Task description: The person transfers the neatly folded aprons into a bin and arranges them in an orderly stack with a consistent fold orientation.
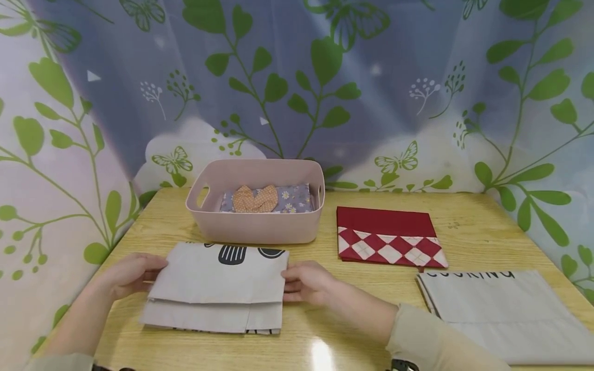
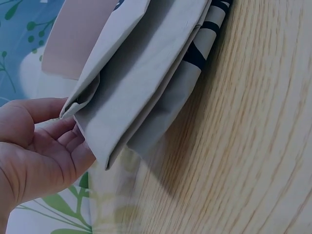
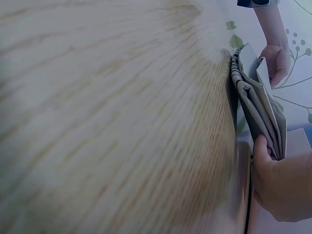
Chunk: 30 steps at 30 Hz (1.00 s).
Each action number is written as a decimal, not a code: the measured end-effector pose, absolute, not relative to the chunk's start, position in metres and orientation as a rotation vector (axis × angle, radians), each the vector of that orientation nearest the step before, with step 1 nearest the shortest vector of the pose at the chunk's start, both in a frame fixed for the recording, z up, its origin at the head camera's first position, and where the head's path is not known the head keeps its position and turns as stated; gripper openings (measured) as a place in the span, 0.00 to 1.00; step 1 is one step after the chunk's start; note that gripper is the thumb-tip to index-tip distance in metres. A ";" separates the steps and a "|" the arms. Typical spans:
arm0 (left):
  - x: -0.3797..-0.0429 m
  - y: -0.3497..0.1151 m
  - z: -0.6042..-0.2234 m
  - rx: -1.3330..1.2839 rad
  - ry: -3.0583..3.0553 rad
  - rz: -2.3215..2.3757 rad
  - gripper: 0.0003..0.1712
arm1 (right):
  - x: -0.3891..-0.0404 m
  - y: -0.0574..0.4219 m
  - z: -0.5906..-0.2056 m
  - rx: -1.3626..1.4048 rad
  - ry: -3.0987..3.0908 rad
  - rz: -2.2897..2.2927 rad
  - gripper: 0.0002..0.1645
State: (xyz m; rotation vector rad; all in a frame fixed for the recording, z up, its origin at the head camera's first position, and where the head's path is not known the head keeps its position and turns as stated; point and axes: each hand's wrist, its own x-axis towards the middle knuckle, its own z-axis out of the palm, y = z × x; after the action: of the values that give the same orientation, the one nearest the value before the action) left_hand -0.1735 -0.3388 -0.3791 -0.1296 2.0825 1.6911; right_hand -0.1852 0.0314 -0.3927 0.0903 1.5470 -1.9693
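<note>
A folded light grey cloth [image 1: 218, 281] with black kitchen-utensil prints lies in layers between both hands, in front of the pink basket. My left hand [image 1: 134, 275] holds its left edge, and the left wrist view shows the fingertips of that hand [image 2: 44, 146] at the corner of the folds. At the opposite side my right hand [image 1: 308, 283] pinches the right edge. In the right wrist view the right hand [image 3: 280, 183] grips the stacked layers of the cloth [image 3: 263, 109], which looks raised off the table at that end. Parts of the fingers are hidden under the cloth.
Behind the cloth stands the pink basket [image 1: 255, 228], holding a blue floral cloth [image 1: 294, 198] and an orange bow-shaped piece [image 1: 255, 200]. A folded red cloth with a diamond band [image 1: 390, 234] and another grey cloth lettered "COOKING" [image 1: 506, 314] lie right on the wooden table [image 1: 352, 330].
</note>
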 end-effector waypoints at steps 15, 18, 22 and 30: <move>-0.177 -0.335 -0.378 -0.067 1.927 1.809 0.08 | -0.189 0.041 -0.393 0.140 1.680 -1.958 0.18; -0.178 -0.332 -0.376 -0.086 1.895 1.837 0.09 | -0.191 0.044 -0.391 0.164 1.733 -1.946 0.18; -0.178 -0.326 -0.371 -0.077 1.877 1.839 0.10 | -0.193 0.048 -0.389 0.195 1.819 -1.917 0.16; -0.179 -0.320 -0.368 -0.074 1.855 1.856 0.09 | -0.195 0.054 -0.389 0.209 1.875 -1.891 0.11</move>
State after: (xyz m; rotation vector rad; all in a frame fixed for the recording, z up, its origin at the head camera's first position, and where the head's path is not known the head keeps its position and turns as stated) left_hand -0.1785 -0.3197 -0.3676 -0.0738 1.8549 1.8559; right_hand -0.1948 0.0544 -0.3892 0.2086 1.8745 -1.8914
